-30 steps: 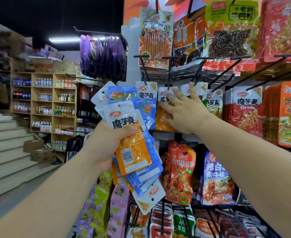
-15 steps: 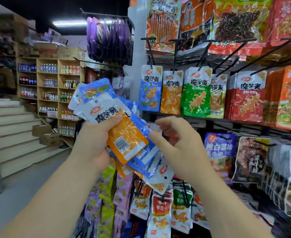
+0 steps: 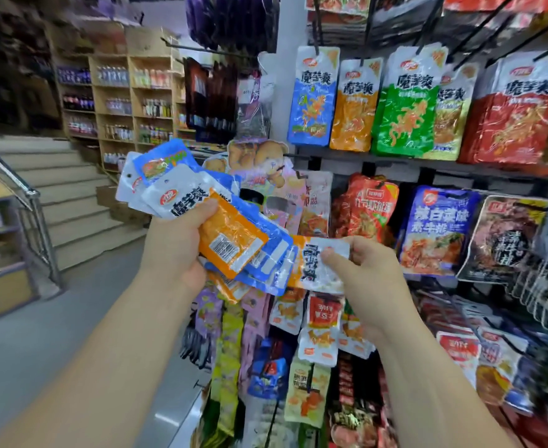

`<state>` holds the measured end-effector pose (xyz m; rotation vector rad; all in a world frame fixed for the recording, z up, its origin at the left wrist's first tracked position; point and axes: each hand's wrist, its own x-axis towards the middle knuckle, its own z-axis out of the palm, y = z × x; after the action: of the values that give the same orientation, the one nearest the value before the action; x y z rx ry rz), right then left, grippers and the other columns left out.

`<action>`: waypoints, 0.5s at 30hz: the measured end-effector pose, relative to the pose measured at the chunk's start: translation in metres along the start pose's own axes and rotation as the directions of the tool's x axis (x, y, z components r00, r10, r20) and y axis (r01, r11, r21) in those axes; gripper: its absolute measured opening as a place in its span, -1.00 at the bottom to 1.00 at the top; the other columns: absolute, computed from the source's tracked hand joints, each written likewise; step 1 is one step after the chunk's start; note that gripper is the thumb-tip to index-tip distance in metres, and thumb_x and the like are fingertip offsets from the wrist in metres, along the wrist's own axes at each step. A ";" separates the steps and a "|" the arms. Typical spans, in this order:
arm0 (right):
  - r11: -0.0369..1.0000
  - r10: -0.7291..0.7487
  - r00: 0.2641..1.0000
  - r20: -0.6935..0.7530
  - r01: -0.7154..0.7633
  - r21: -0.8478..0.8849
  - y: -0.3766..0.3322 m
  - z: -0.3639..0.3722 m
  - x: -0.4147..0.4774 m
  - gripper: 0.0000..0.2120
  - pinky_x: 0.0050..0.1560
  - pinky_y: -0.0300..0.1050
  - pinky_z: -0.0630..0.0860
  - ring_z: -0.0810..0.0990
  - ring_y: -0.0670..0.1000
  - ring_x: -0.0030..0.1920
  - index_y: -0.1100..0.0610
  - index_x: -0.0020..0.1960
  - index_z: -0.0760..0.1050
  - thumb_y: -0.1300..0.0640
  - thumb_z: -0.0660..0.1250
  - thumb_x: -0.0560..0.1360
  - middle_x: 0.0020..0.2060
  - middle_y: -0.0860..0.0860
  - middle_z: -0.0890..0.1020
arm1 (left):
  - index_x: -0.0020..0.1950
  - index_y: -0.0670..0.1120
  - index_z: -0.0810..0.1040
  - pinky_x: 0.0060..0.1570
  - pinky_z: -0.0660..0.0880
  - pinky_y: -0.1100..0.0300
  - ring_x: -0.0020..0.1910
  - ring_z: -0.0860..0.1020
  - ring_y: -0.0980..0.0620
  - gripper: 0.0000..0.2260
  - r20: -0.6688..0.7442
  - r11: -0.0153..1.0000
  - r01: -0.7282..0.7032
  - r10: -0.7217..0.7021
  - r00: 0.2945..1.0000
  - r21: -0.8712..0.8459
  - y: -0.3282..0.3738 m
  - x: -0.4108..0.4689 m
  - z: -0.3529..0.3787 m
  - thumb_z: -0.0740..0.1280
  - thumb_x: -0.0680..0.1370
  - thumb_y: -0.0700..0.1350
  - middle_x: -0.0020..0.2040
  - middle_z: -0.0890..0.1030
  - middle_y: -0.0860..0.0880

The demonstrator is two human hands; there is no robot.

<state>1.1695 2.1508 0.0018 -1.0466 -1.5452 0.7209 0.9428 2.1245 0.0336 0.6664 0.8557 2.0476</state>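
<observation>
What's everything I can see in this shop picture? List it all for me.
packet bundle: several, blue, white and orange, fanned in the left grip
loose packet: one, orange and white, beside the bundle
upper hanging packets: several stacks, blue, orange, green, red, on hooks upper right
lower hanging packets: many, red, blue, dark, below that row
purple packets: several, purple, top centre
bottle shelves: one unit, wooden, left background
stairs: one flight, beige, left
railing: one, metal, far left
left hand: holds the bundle
right hand: pinches the loose packet
</observation>
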 end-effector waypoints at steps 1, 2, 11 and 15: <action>1.000 0.010 1.000 -0.027 -0.010 0.014 -0.002 -0.001 0.001 -0.78 0.00 0.18 0.58 0.62 0.25 0.04 0.08 0.12 0.63 -0.05 0.38 0.62 0.07 0.18 0.66 | 0.36 -0.22 0.60 -0.43 0.62 0.14 -0.36 0.70 0.07 -0.66 -0.011 1.000 -0.004 0.004 1.000 0.001 0.001 -0.001 -0.001 0.44 0.58 -0.27 -0.23 0.73 -0.01; 0.999 0.023 0.999 -0.050 -0.020 0.047 -0.007 -0.002 0.003 -0.71 0.07 0.28 0.61 0.62 0.22 0.11 0.08 0.23 0.59 -0.08 0.34 0.63 0.13 0.10 0.65 | 0.36 -0.22 0.60 -0.44 0.62 0.14 -0.36 0.70 0.07 -0.67 -0.017 1.000 -0.011 0.011 1.000 0.003 0.001 -0.002 -0.001 0.44 0.58 -0.27 -0.25 0.73 -0.01; 0.990 -0.069 0.997 -0.027 0.072 0.118 -0.053 -0.026 0.027 -0.91 -0.31 0.04 0.67 0.67 0.07 -0.25 0.09 0.00 0.57 0.23 0.45 0.57 -0.09 0.13 0.70 | 0.15 -0.07 0.62 -0.28 0.70 0.00 -0.27 0.72 0.01 -0.79 0.085 0.993 -0.117 0.114 0.990 0.027 0.015 -0.008 0.026 0.44 0.57 -0.30 -0.16 0.73 -0.03; 0.975 -0.215 0.964 -0.156 0.221 0.026 -0.082 -0.049 0.051 -0.93 -0.25 0.14 0.61 0.65 -0.02 -0.30 0.06 -0.11 0.66 0.18 0.49 0.54 -0.22 0.01 0.74 | 0.10 -0.07 0.63 -0.33 0.68 0.06 -0.31 0.71 0.05 -0.84 0.166 0.987 -0.157 0.150 0.975 0.034 0.029 -0.002 0.047 0.42 0.58 -0.30 -0.21 0.73 0.00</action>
<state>1.1953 2.1571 0.1070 -0.8624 -1.4777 0.5076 0.9632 2.1256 0.0846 0.9386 0.7796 2.0800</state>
